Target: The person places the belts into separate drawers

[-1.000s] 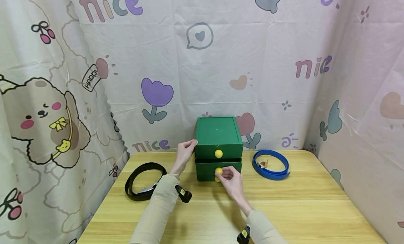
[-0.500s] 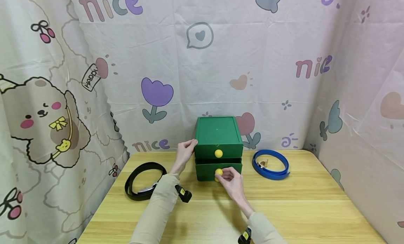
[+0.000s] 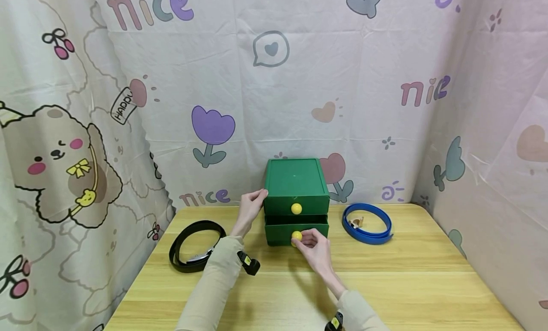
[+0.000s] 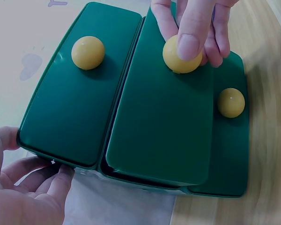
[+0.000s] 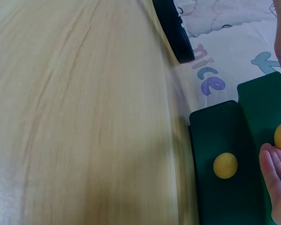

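Observation:
A green cabinet [image 3: 295, 178] of three stacked drawers with round yellow knobs stands at the back of the table. Its middle drawer [image 4: 159, 131] juts out partway, leaving a dark gap above its front. My right hand [image 3: 318, 252] pinches that drawer's knob [image 4: 174, 60] between thumb and fingers. At the cabinet's upper left front corner, my left hand [image 3: 249, 208] holds on, thumb at the top edge and fingers bent against the side wall. In the left wrist view the top drawer [image 4: 77, 98] and the bottom drawer [image 4: 232, 150] sit flush.
Left of the cabinet lies a coiled black belt [image 3: 174, 251] with a silver buckle, partly behind the left sleeve. A coiled blue belt [image 3: 371, 238] with a gold-coloured buckle lies to the right. A printed curtain [image 3: 274, 93] hangs right behind the table.
The right hand has drawn the middle drawer slightly further out towards me, and the gap above it has widened. The left hand has stayed in place.

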Demonstrator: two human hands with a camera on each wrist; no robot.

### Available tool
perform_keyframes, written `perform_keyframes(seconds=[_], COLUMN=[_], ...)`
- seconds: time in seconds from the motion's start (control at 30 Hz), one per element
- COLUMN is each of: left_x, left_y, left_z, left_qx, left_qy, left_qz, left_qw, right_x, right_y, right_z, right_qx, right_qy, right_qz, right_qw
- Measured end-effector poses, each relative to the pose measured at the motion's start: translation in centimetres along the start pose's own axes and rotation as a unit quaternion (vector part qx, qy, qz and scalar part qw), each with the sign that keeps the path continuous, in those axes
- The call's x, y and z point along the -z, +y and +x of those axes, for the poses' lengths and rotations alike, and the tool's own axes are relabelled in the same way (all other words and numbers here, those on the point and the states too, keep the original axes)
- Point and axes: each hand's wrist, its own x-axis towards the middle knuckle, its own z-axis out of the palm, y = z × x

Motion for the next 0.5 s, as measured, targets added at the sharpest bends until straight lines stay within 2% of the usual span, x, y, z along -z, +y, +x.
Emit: perform_keyframes(seconds=[0.3, 0.5], left_x=[-0.1, 0.0], left_y=[0.2, 0.0], left_z=[-0.1, 0.0], left_qx=[0.004, 0.005], left_qy=[0.004, 0.003], left_qz=[0.003, 0.010], left_qw=[1.0000, 0.9999], right_x=[0.0, 0.2], right_y=[-0.5, -2.5], right_z=[-0.3, -0.8], right_qx=[-0.018, -0.029], right_qy=[0.004, -0.003], right_qz=[-0.004, -0.010], right_qw=[0.9998, 0.9995])
